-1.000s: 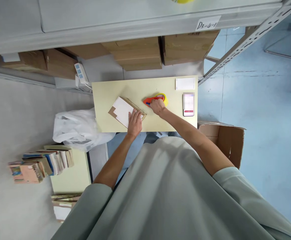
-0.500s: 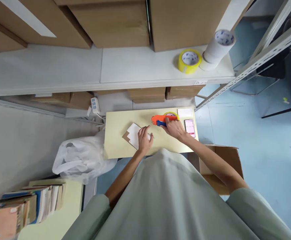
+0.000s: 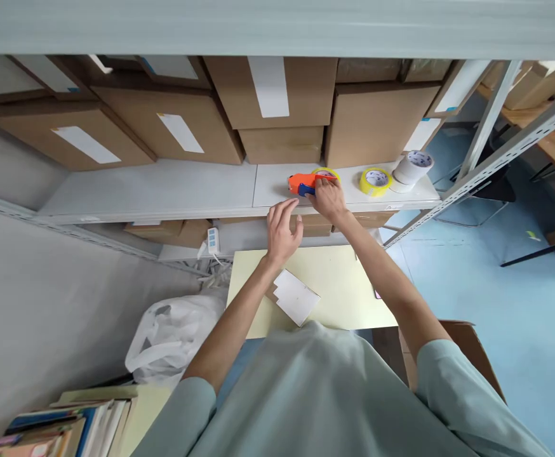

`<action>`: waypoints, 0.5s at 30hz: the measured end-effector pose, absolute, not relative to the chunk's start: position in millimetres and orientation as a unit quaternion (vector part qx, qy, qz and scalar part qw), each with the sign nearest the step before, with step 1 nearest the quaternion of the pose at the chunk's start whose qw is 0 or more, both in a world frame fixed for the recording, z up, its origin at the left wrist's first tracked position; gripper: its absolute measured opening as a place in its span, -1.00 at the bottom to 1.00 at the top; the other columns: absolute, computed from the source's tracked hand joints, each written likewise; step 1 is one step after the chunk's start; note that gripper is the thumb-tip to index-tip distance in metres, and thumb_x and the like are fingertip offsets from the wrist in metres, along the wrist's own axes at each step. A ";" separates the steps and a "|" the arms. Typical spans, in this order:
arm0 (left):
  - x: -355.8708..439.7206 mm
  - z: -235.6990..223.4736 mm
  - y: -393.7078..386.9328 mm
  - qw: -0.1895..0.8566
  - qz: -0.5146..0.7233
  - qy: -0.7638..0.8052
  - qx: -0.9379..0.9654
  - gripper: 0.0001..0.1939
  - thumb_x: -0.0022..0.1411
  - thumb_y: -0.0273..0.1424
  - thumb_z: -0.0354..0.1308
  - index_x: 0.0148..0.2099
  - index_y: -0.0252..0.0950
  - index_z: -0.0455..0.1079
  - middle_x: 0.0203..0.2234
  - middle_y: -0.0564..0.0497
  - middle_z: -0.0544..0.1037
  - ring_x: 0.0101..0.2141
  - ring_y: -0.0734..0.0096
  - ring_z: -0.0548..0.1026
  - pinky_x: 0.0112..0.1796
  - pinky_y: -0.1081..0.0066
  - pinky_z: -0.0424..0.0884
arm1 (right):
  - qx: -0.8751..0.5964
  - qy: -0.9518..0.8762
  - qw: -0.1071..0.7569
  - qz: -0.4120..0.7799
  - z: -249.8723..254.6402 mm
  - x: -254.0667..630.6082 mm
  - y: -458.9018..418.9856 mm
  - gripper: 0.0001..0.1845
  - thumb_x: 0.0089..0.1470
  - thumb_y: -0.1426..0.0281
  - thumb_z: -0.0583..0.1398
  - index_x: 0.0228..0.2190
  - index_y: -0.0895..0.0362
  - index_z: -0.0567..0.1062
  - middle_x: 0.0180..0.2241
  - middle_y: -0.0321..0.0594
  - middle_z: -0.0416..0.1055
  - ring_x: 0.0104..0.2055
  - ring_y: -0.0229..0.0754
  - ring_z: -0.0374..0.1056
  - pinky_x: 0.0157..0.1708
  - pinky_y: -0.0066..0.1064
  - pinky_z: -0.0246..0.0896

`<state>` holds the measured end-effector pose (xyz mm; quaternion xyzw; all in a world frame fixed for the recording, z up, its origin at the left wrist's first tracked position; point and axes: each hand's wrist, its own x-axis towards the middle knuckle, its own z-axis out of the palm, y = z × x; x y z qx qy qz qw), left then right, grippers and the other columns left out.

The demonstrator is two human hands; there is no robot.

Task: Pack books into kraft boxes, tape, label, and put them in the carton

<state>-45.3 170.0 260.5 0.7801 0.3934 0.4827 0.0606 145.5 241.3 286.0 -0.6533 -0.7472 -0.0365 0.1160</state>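
An orange and blue tape dispenser [image 3: 302, 184] with a yellow tape roll is gripped in my right hand [image 3: 329, 200], at the front of the grey shelf [image 3: 187, 190]. Whether it rests on the shelf or hovers over it, I cannot tell. My left hand [image 3: 282, 233] is raised just left of the dispenser, fingers stretched and apart, holding nothing. Below it, a flat piece of cardboard with a white face and a stepped edge [image 3: 296, 297] lies on the pale yellow table [image 3: 348, 285]. My right forearm hides most of the phone [image 3: 377, 294].
A yellow tape roll [image 3: 375, 182] and stacked white rolls [image 3: 413, 168] stand on the shelf's right end. Cardboard boxes [image 3: 277, 95] line its back. A white plastic bag [image 3: 173, 336] and a power strip [image 3: 213, 241] are left of the table; an open carton [image 3: 468, 349] is at right.
My right hand has lifted the tape dispenser from over the table up to the shelf. My left hand has let go of the white-faced cardboard and risen too. The view has tilted up.
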 end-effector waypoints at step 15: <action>-150.2 80.7 120.0 0.297 0.190 0.593 0.724 -0.54 0.47 -0.18 0.13 0.27 -0.30 0.47 0.20 -0.35 0.62 0.26 -0.15 0.53 0.34 -0.07 0.38 | -0.749 -0.597 0.257 0.128 164.2 124.3 71.2 -0.30 0.55 0.03 -0.01 0.42 0.27 0.28 0.33 0.37 0.33 0.41 0.26 0.31 0.36 0.13 0.28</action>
